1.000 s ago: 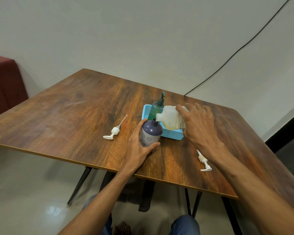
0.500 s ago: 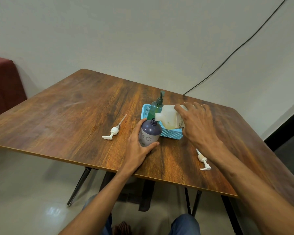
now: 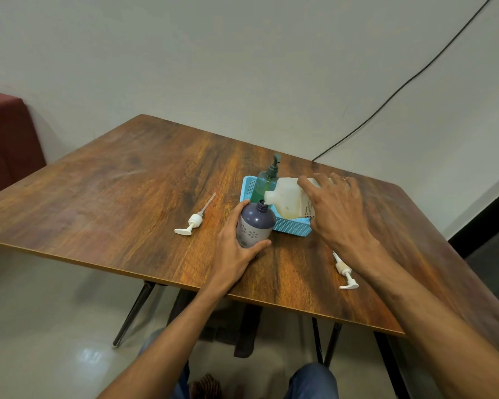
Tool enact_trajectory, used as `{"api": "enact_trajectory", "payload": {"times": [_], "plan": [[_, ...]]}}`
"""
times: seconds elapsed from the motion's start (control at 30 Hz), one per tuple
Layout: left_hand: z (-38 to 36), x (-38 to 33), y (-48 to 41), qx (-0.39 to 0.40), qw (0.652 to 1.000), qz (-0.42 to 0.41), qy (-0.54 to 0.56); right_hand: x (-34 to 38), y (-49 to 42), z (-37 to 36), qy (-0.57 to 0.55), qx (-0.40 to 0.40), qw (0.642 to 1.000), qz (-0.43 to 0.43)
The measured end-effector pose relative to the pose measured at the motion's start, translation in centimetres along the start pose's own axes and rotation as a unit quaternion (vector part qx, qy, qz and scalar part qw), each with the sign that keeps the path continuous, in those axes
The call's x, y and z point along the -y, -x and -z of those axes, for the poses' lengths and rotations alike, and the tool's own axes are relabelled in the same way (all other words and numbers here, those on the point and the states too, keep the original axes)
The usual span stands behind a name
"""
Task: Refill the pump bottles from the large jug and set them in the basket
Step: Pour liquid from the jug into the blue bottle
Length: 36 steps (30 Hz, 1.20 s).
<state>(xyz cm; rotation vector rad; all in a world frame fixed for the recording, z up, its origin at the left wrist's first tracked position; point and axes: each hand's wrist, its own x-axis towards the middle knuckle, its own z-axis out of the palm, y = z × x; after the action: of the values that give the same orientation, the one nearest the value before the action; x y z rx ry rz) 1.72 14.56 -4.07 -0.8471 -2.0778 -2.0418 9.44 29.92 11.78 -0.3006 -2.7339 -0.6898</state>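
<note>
Just in front of the basket (image 3: 288, 227), the purple bottle (image 3: 255, 224) is gripped upright by the left hand (image 3: 236, 251) — steadied, likely — while the jug (image 3: 288, 201) is held tipped by the right hand (image 3: 336, 213), spout over its open neck.

The only print I can find is on the white label of the large jug (image 3: 288, 200) that I hold tipped on its side in my right hand (image 3: 337, 211). Near the label's lower edge, sideways, stand a few bold dark letters that look like "CHG", though I cannot be sure of them. Above these runs a line of small print, too fine and blurred to read. The purple bottle (image 3: 255, 224) bears only white flower marks, no words.
</note>
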Motion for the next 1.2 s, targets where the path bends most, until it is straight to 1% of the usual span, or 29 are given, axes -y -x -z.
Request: {"api": "enact_trajectory", "payload": {"times": [1.2], "plan": [[0.04, -0.25, 0.04, 0.003, 1.000, 0.002, -0.002, 0.04, 0.00, 0.44, -0.002, 0.011, 1.000, 0.004]]}}
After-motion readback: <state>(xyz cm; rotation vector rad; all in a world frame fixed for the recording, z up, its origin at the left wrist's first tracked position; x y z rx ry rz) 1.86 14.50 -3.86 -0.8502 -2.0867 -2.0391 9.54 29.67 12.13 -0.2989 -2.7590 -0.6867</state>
